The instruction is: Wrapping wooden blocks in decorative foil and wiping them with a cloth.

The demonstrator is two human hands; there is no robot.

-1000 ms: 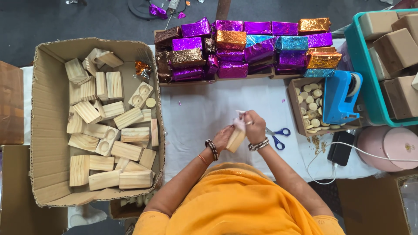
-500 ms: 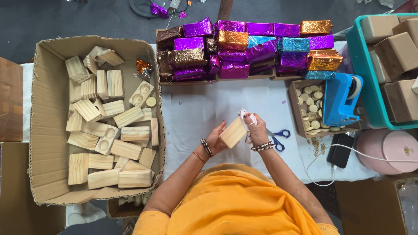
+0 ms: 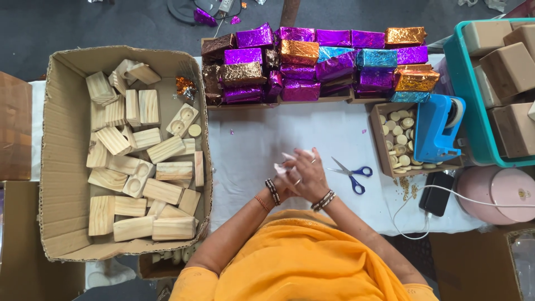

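The white paper piece (image 3: 284,163) is in the middle of the tabletop (image 3: 251,150), held between both hands just above the white cloth. The right hand (image 3: 307,177) lies on top and covers most of it; its fingers are bent and closed around the paper, with only white corners showing at the left and at the top. The left hand (image 3: 283,187) is under the right one and mostly hidden, so I cannot tell how it grips, only that it touches the same bundle. Both wrists carry dark bead bracelets. If something is inside the paper, it is not visible.

Just to the right of the hands lie scissors with blue handles (image 3: 352,173), open and apart from the fingers. Further right stands a small cardboard tray with round wooden discs (image 3: 397,139), and a blue tape dispenser (image 3: 437,127) rests on its edge. A black phone with a white cable (image 3: 436,193) lies near a pink round lid (image 3: 496,195).

At the left, a big cardboard box (image 3: 61,167) holds many pale wooden blocks (image 3: 139,173), some with round holes. Behind the hands, at the far edge of the tabletop, is a row of foil-wrapped blocks (image 3: 312,64) in purple, gold, brown and blue. A teal crate (image 3: 473,111) with brown boxes stands at the right.
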